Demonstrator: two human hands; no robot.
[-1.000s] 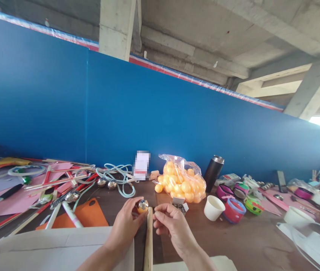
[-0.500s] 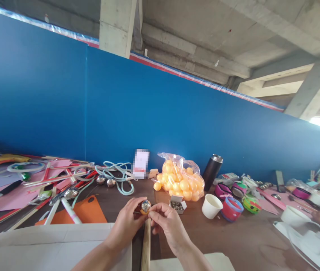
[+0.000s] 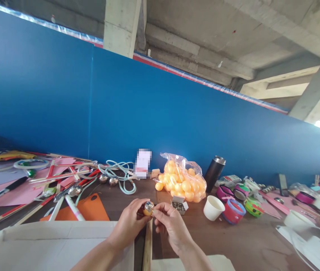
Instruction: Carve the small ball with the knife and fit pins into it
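My left hand (image 3: 127, 226) pinches a small orange ball with a shiny silver cap (image 3: 148, 207) just above the brown table. My right hand (image 3: 169, 224) is closed at the ball's right side, its fingertips pressed together against it; what they pinch is too small to see. A wooden stick (image 3: 147, 246) lies on the table under both hands, pointing towards me. A small open box of metal pins (image 3: 179, 205) sits just beyond my right hand.
A clear bag of orange balls (image 3: 182, 183), a black flask (image 3: 214, 173), a white cup (image 3: 213, 207) and coloured tape rolls (image 3: 234, 210) stand behind. Left lie an orange sheet (image 3: 92, 209), pale cord (image 3: 119, 174), sticks and pink paper. White cardboard (image 3: 49, 244) lies near me.
My right hand has moved left from a gap beside the stick until its fingertips meet the ball. The left hand has kept holding the ball, a little higher above the stick.
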